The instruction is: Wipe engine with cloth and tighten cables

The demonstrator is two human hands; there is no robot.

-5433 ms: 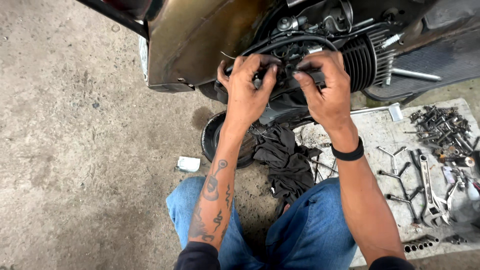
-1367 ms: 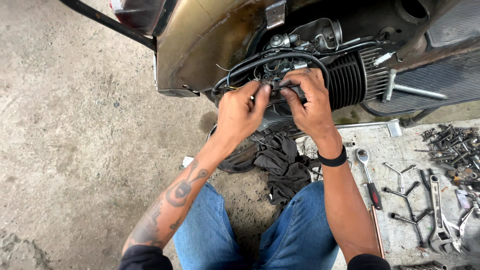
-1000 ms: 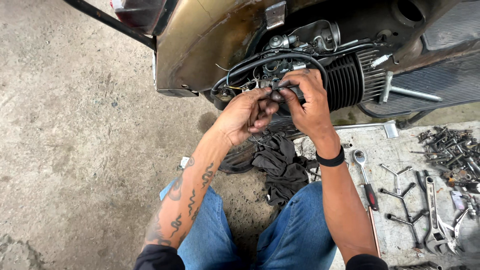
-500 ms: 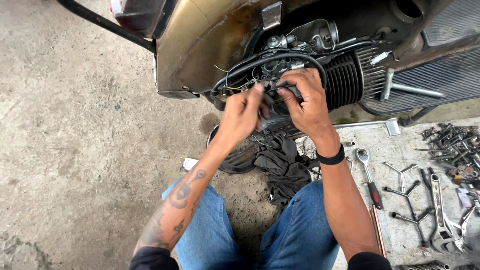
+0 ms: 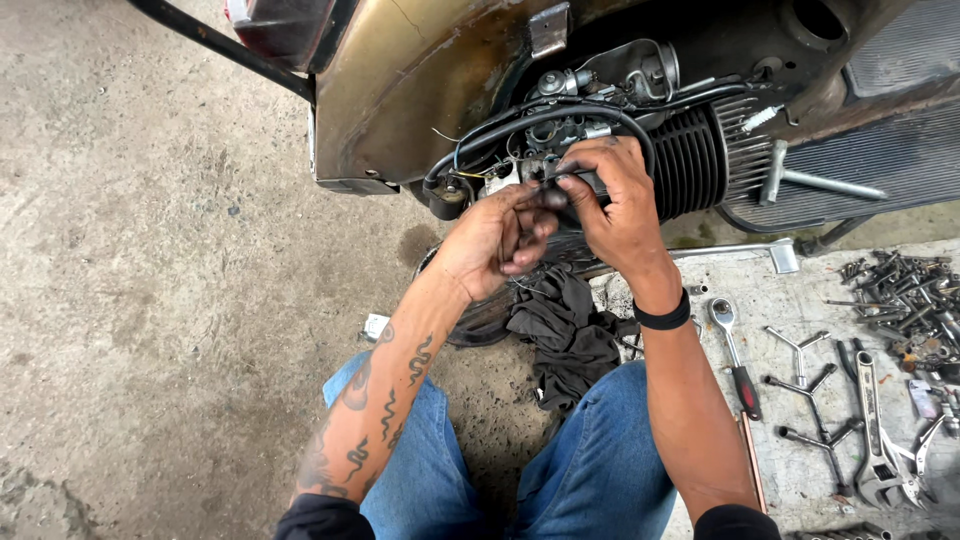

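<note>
Rough grey concrete floor [image 5: 150, 300], stained & gritty; dirty pale mat [image 5: 800, 300] at right w/ wrenches [image 5: 870, 430], ratchet [image 5: 735, 350], pile of bolts [image 5: 900, 290]. Black rag [image 5: 565, 330] near knees. Left hand [image 5: 495, 240] & right hand [image 5: 615, 205] meet at scooter engine [image 5: 690, 160], far centre. Right fingers pinched shut on black cable [image 5: 540, 120]; left fingers curled, touching same spot — grip can't tell.

Left hand [image 5: 495, 240] and right hand [image 5: 610, 205] meet, fingers curled, apparently pinching.
</note>
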